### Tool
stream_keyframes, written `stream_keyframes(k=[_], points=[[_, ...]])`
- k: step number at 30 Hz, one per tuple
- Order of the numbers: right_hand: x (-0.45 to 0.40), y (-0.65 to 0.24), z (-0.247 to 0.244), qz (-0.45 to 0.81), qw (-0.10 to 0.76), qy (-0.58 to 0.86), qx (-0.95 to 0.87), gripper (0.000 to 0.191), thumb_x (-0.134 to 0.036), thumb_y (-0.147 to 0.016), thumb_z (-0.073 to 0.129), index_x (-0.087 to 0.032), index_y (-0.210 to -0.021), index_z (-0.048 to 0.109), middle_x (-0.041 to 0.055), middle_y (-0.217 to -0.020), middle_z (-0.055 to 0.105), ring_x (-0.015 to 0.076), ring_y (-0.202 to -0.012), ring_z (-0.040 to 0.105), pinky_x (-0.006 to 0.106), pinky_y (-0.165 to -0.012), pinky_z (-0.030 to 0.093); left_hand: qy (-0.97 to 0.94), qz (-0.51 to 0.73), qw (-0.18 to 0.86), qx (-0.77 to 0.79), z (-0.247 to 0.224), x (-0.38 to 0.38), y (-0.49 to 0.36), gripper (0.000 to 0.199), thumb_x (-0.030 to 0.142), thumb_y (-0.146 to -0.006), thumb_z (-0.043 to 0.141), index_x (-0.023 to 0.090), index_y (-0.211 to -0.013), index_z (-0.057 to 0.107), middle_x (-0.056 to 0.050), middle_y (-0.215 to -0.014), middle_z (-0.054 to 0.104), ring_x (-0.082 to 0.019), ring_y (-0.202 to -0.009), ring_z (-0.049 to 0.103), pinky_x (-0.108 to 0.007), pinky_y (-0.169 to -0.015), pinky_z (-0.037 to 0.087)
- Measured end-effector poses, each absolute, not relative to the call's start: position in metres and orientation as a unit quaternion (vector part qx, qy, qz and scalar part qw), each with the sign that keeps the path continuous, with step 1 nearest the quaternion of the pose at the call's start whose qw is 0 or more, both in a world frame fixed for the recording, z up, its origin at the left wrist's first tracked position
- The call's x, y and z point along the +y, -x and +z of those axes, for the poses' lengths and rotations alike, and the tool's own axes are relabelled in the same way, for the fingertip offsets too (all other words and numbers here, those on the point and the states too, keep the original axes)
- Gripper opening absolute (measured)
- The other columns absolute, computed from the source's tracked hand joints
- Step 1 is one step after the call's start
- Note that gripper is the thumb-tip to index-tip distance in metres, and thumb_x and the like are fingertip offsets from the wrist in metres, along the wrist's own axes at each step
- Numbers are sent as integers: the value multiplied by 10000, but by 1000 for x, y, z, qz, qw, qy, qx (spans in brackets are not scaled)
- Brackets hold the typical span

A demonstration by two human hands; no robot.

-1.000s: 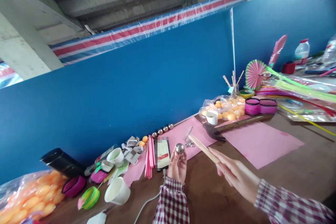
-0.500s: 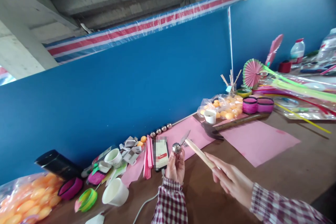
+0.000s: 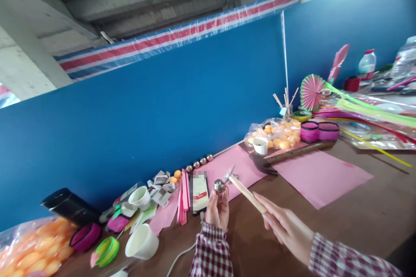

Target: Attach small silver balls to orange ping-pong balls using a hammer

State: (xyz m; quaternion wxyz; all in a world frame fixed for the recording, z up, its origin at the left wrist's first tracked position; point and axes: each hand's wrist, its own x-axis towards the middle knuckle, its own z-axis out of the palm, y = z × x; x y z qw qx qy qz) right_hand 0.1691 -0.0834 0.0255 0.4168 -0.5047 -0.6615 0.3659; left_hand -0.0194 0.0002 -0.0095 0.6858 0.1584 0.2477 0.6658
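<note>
From my head view, my left fingers (image 3: 212,202) pinch the shiny ball (image 3: 219,185) above the worktop (image 3: 260,251); my right fingers (image 3: 271,215) wrap the hammer (image 3: 247,194), its head by the ball. I judge this a tapping step, calling for careful aim.

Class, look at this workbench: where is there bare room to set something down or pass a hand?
Bare brown tabletop shows between the left hand and right hand, and right of the flat pink sheet, in front of the yellow strip. That sheet looks uncovered too. Crowded: the left, with white cups and bagged orange balls; the far right, with green strips and bottles.
</note>
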Motion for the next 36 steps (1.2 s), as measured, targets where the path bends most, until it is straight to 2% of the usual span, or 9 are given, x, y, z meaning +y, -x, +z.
stream_keyframes(k=[5, 9, 13, 17, 23, 26, 36], points=[[-82, -170, 27, 345, 420, 506, -669, 479, -397, -856, 243, -214, -1298, 266, -21, -615, 475, 68, -391, 389, 178, -370, 360, -168, 664, 688, 238, -11, 0, 19, 171, 98, -734, 522, 104, -865, 632, -101, -939, 648, -185, -947, 575, -228, -826, 469], [-81, -172, 29, 338, 406, 502, -685, 466, -393, -855, 239, -220, -1284, 299, -23, -604, 471, 67, -388, 390, 180, -375, 368, -195, 666, 684, 225, -10, 0, 19, 169, 117, -718, 553, 126, -865, 636, -85, -934, 650, -176, -927, 584, -263, -865, 446], [-79, -177, 32, 328, 408, 510, -682, 483, -391, -853, 242, -204, -1298, 268, -19, -616, 475, 69, -386, 382, 187, -375, 366, -236, 650, 691, 210, -7, -2, 18, 274, 156, -705, 581, 163, -978, 599, -88, -1007, 622, -203, -965, 564, -314, -868, 444], [-79, -179, 32, 312, 382, 512, -704, 469, -378, -855, 229, -207, -1284, 306, -21, -605, 480, 76, -397, 401, 204, -408, 378, -245, 647, 687, 221, -5, -3, 17, 357, 141, -699, 591, 189, -1051, 561, -86, -1032, 608, -184, -951, 572, -280, -852, 449], [-80, -183, 37, 268, 386, 509, -721, 467, -353, -857, 224, -183, -1284, 306, -3, -611, 497, 119, -526, 488, 251, -540, 423, -214, 676, 660, 248, -8, 1, 15, 272, 142, -686, 604, 174, -956, 609, -76, -942, 639, -154, -856, 603, -260, -792, 476], [-80, -184, 39, 259, 381, 503, -731, 451, -344, -855, 229, -191, -1265, 338, 10, -647, 524, 127, -565, 507, 272, -595, 431, -225, 669, 662, 253, -8, 0, 14, 298, 134, -674, 615, 184, -968, 605, -67, -919, 644, -153, -853, 606, -257, -797, 470], [-78, -186, 40, 250, 366, 503, -742, 441, -311, -855, 229, -181, -1262, 339, 8, -646, 531, 126, -564, 508, 273, -588, 423, -235, 651, 673, 261, -7, -1, 14, 318, 115, -635, 649, 216, -935, 618, -34, -858, 654, -145, -798, 614, -266, -735, 482]])
